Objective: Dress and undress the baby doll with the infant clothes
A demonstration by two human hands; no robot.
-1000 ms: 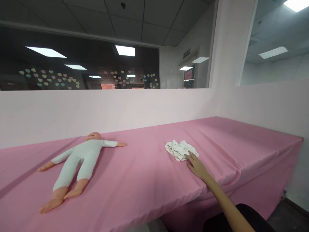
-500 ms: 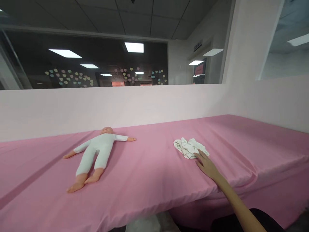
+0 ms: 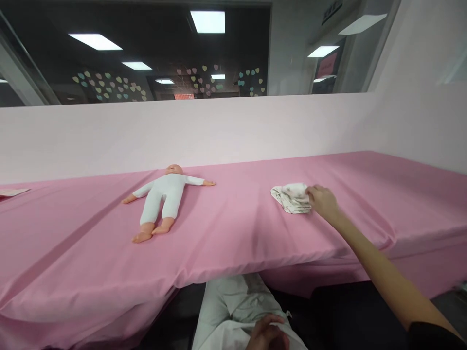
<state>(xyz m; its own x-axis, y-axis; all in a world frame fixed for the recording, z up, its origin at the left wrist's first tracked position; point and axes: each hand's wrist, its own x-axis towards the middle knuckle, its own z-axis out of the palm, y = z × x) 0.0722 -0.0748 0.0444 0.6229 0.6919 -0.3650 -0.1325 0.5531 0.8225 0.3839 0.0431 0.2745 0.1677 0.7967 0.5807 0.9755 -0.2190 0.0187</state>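
A white patterned cloth (image 3: 291, 198) lies crumpled on the pink bed cover, right of centre. The fingers of my right hand (image 3: 324, 201) are pinched on its right edge, and part of that edge is raised and folded over. My left hand (image 3: 268, 334) rests on my lap at the bottom of the view, its fingers curled, with part of it cut off by the frame. Left of the cloth, a baby doll (image 3: 163, 194) in a white suit lies on its back, arms spread and feet towards me. Neither hand touches it.
The pink cover (image 3: 233, 233) spreads over a wide surface and hangs down at the front edge. Behind it stands a white wall (image 3: 204, 129) with a window (image 3: 160, 53) above. The corner of a flat pale item (image 3: 12, 193) shows at the far left.
My right hand has gone from lying spread on the cloth to pinching its right edge, which is now lifted and folded. The view has tilted down, bringing my left hand into sight.
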